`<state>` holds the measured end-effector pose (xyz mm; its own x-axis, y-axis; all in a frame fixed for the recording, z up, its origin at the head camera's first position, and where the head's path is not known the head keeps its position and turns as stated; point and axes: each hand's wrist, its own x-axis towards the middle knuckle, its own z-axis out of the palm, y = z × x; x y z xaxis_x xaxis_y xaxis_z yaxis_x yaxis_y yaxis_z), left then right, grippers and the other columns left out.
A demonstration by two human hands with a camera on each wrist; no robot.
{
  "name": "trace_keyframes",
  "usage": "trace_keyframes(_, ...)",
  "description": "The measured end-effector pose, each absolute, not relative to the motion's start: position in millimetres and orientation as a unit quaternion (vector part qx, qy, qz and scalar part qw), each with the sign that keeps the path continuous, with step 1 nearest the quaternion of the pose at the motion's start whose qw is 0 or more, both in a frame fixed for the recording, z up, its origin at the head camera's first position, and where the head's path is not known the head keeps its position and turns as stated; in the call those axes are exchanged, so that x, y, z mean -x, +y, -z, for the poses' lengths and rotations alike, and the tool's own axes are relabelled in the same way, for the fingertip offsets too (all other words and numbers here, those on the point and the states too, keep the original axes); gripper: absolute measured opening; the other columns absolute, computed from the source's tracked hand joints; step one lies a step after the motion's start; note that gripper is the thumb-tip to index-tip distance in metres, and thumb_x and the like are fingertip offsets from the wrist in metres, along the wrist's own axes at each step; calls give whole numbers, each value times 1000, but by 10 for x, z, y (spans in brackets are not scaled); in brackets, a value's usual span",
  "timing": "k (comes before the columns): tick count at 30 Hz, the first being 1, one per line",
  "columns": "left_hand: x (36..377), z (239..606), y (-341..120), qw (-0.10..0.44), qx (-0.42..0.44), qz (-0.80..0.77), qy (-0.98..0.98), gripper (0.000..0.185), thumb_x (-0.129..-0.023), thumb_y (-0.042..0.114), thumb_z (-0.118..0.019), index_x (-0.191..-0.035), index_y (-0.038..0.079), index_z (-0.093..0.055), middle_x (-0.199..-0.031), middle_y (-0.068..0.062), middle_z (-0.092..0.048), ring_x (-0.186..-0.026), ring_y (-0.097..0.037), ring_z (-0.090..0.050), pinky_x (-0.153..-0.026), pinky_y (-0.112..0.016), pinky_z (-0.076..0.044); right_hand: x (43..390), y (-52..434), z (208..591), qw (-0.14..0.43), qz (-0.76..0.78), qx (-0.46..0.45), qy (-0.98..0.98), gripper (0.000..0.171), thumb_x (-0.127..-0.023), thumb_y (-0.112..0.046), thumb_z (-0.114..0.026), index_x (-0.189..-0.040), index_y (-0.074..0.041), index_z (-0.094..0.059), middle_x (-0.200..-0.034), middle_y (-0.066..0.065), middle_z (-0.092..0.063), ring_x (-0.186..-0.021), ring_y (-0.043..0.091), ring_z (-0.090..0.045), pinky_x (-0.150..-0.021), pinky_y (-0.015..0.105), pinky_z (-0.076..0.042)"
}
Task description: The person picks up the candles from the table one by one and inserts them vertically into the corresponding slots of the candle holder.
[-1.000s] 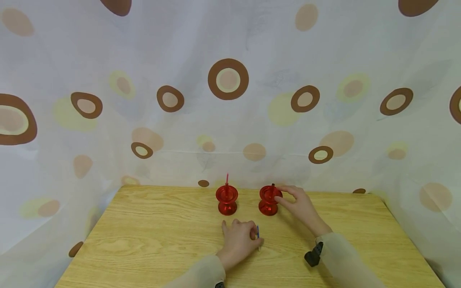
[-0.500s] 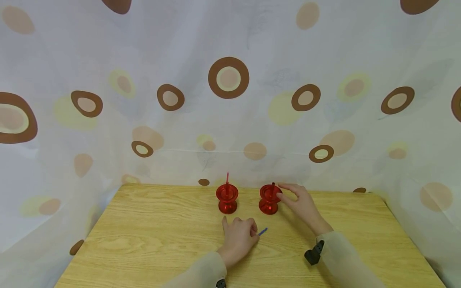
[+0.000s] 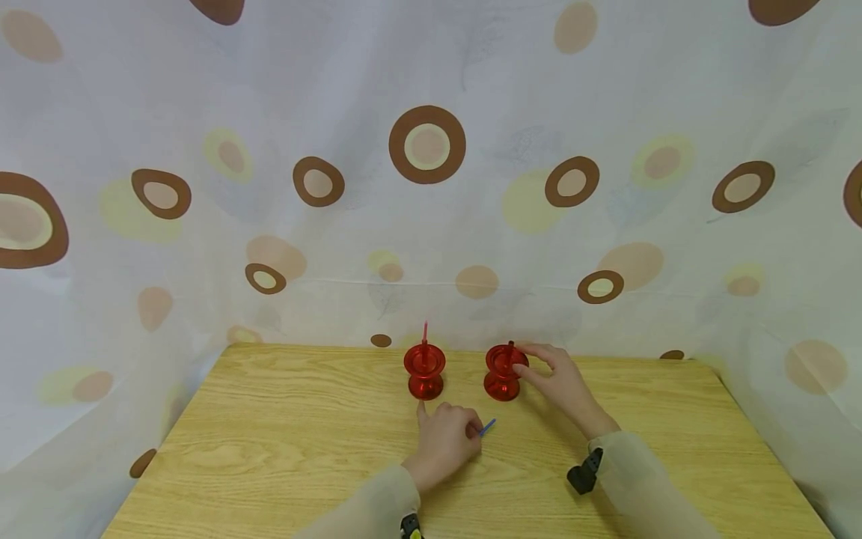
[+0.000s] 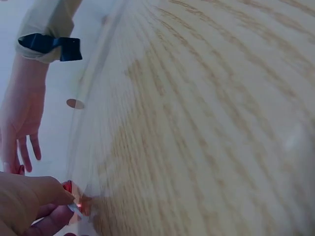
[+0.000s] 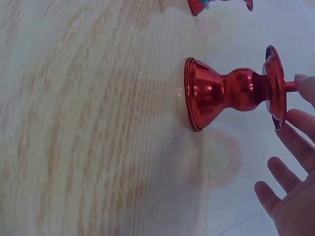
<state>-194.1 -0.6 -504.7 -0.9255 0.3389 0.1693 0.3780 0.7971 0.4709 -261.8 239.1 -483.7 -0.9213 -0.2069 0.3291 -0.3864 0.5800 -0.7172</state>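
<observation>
My left hand (image 3: 446,436) is low over the table, pinching a thin blue candle (image 3: 488,427) between thumb and fingers. The candle slants up to the right, its lower end hidden by the fingers. Beyond it, a red metal candle holder (image 3: 501,385) stands upright, with an open socket tube at its top. My right hand (image 3: 560,380) holds that holder by its dish, thumb in front and forefinger behind. In the right wrist view, fingertips meet the holder's rim (image 5: 276,88) while the other fingers are spread away. A second red holder (image 3: 426,383) carries an upright pink candle (image 3: 426,332).
The wooden table (image 3: 283,434) ends at a pale curtain (image 3: 350,239) patterned with brown rings, which also runs along both sides. A black wrist camera (image 3: 584,473) is strapped to my right sleeve, and another (image 3: 409,525) to the left one.
The blue candle has gone from near upright to slanting up to the right. My left hand has crept slightly forward. The right hand and both holders have stayed in place.
</observation>
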Motion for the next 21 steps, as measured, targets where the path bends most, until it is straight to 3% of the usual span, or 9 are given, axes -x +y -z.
trace_keyframes(7, 1984, 5014, -40, 31, 189, 331, -924, 13, -83, 8, -79, -84, 20, -76, -73, 15, -65, -79, -8, -60, -101, -85, -28, 2641, 2392, 4865, 107, -417, -176, -885, 43, -97, -19, -76, -135, -2, -68, -137, 19, -66, -132, 43, -54, -111, 66, -39)
trace_keyframes(10, 2017, 5014, -42, 30, 196, 347, -917, 13, -85, 9, -79, -85, 21, -75, -75, 15, -68, -80, -5, -61, -100, -80, -33, 2644, 2395, 4863, 100, -414, -176, -887, 44, -97, -21, -76, -136, -2, -67, -138, 20, -65, -133, 44, -53, -111, 67, -38)
trace_keyframes(17, 2099, 4978, -55, 21, 216, 393, -894, 7, -89, 10, -77, -91, 17, -76, -83, 10, -74, -83, -4, -65, -86, -40, -51, 2667, 2377, 4857, 91, -407, -187, -890, 45, -96, -21, -77, -135, -1, -68, -139, 21, -65, -134, 45, -54, -111, 66, -39)
trace_keyframes(21, 2145, 4953, -59, 8, 219, 425, -878, 5, -91, 8, -77, -92, 13, -76, -86, 6, -74, -80, -4, -65, -76, -24, -53, 2674, 2370, 4861, 97, -398, -186, -893, 45, -96, -20, -77, -135, 0, -68, -139, 21, -64, -133, 46, -53, -110, 66, -39)
